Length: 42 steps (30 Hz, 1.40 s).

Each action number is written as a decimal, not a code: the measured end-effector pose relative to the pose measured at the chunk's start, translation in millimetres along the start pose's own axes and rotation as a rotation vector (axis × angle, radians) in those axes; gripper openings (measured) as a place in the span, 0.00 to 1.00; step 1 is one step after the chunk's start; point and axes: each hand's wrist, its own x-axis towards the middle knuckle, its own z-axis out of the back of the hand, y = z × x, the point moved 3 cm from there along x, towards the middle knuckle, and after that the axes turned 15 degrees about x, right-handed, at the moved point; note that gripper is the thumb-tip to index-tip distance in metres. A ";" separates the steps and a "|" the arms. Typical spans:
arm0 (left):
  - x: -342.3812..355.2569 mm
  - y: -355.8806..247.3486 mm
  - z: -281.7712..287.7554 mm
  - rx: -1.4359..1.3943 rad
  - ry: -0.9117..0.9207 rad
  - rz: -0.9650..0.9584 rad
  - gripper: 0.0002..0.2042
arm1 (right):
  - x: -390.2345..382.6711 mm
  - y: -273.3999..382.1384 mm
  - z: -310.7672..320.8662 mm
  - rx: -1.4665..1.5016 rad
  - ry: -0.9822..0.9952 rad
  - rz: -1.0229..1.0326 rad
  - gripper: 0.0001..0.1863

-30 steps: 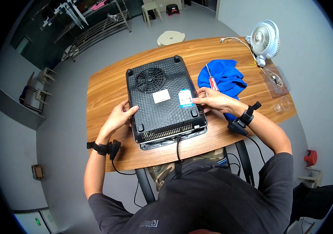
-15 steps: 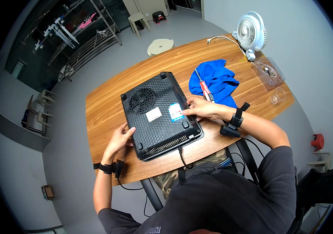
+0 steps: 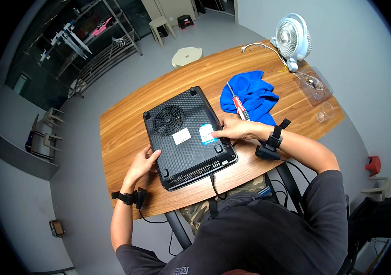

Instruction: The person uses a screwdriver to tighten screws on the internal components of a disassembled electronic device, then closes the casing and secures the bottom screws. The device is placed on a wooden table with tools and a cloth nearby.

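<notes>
A black induction cooker lies underside up on the wooden table, its round fan grille, corner feet and two stickers showing. Its cord leaves the near edge. My left hand grips the left edge, the thumb on the underside and the other fingers partly hidden below the rim. At the right edge, my right hand holds on with its thumb over the blue-and-white sticker; its other fingers are mostly hidden. Just beyond that hand, a screwdriver with a red, white and black handle rests on a crumpled blue cloth.
A white fan stands at the table's far right corner, its cable beside it. Near it are a clear plastic tray with small parts and clear cups. A cream stool stands past the far edge.
The induction cooker has shifted and turned very slightly between my hands. Both hands keep their hold on its edges. The cloth and screwdriver lie as before.
</notes>
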 end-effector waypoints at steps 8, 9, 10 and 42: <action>-5.3 -8.5 5.9 0.267 -0.120 -0.022 0.40 | -12.8 18.7 -7.7 -0.062 -0.106 0.028 0.26; -5.3 -11.2 5.0 0.307 -0.143 -0.056 0.39 | -17.3 22.4 -8.2 -0.094 -0.131 0.018 0.25; -5.5 -13.4 4.8 0.307 -0.136 -0.036 0.39 | -11.4 15.3 -5.5 -0.015 -0.119 0.007 0.24; -58.2 -138.8 -89.5 0.740 0.290 -0.975 0.11 | 2.1 -2.4 5.1 0.096 -0.067 0.008 0.25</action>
